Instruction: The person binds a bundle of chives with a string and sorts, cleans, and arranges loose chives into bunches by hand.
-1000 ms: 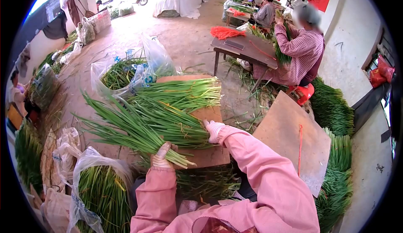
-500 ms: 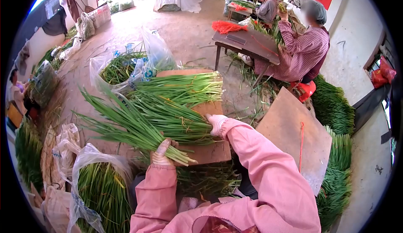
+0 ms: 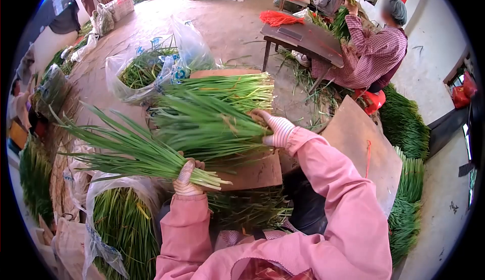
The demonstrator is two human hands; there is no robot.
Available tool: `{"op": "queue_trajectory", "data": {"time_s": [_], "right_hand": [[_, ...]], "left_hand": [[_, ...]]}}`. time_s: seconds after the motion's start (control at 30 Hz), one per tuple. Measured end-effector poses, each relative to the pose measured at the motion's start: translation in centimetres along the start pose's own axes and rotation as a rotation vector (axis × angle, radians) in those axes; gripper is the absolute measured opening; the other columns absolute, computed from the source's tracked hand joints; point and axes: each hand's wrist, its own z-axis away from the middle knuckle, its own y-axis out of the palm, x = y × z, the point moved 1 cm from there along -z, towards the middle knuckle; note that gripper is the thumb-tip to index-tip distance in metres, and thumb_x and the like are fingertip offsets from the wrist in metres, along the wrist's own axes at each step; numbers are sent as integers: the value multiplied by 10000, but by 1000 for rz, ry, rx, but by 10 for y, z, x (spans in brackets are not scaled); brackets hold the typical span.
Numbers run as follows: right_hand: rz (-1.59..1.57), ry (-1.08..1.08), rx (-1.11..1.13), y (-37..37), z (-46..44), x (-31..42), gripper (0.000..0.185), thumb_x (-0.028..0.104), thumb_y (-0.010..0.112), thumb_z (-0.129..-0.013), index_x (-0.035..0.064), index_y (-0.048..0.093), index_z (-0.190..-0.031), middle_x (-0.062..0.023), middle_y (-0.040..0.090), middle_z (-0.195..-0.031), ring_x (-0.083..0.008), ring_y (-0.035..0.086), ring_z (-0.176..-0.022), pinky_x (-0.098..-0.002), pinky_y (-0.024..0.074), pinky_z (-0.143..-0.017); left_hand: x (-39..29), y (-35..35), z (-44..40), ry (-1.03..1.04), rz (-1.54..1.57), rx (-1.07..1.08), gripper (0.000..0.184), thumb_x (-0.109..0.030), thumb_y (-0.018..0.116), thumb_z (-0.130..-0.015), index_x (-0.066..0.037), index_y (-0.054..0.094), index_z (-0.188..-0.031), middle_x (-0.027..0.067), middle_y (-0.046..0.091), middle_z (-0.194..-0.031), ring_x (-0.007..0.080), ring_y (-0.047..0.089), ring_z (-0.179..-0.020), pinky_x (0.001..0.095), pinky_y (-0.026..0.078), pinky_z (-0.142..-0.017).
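My left hand, in a light glove, is wrapped round the pale stem ends of a bunch of garlic chives. The long green leaves fan out to the left, above the board's near left side. With its fingers closed, my gloved right hand grips the stem end of a second bunch, whose leaves are smeared by motion. Beneath lies a brown board. Behind the second bunch, more garlic chives rest on the board, pale ends to the right.
An open plastic bag of leaves stands beyond the board; another bag of chives is at my near left. A tilted board with a red tie is at my right, beside stacked chives. A co-worker sits at a table.
My left hand has moved slightly left with its bunch, which now lies flatter. My right hand has risen and shifted right with the second bunch. The whole view has shifted slightly.
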Motion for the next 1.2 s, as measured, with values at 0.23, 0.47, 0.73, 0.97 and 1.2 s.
{"op": "queue_trajectory", "data": {"time_s": [0.23,0.47,0.73,0.97,1.2], "right_hand": [[666,366,119,24,-17,-63,590,203,550,-710,217,318,-1252,-197,506,-1044,-355,497,-935,-386,411,-804],[-216,275,100,-19,-32,-59,329,137,603,-749,64,542,-1064,-37,590,-919,-124,543,-819,-252,440,-750],[712,523,344,8,-37,-123,433,332,596,-755,39,520,-1065,-144,582,-968,-235,552,-896,-302,437,-759],[205,373,-135,-47,-10,-159,366,217,610,-756,52,526,-1072,-67,588,-943,-128,530,-810,-259,429,-734],[715,-34,-97,-5,10,-56,331,214,610,-746,109,523,-1048,-142,554,-964,-267,549,-862,-333,445,-745]], "left_hand": [[-12,16,9,-118,-114,-67,569,-15,635,-659,-117,389,-1162,90,554,-885,198,546,-647,375,484,-595],[-16,19,12,-12,-82,132,529,-30,615,-682,-118,397,-1156,73,521,-837,193,512,-714,368,454,-679],[-24,13,6,-95,-78,54,515,3,644,-678,-184,453,-1118,34,556,-867,178,552,-755,401,474,-735],[-26,11,3,-91,-32,127,471,-32,658,-690,-178,449,-1086,0,537,-789,153,500,-682,382,433,-667],[-21,11,6,-90,0,319,286,-94,598,-762,-173,494,-1017,-39,403,-613,113,354,-562,321,345,-607]]}}
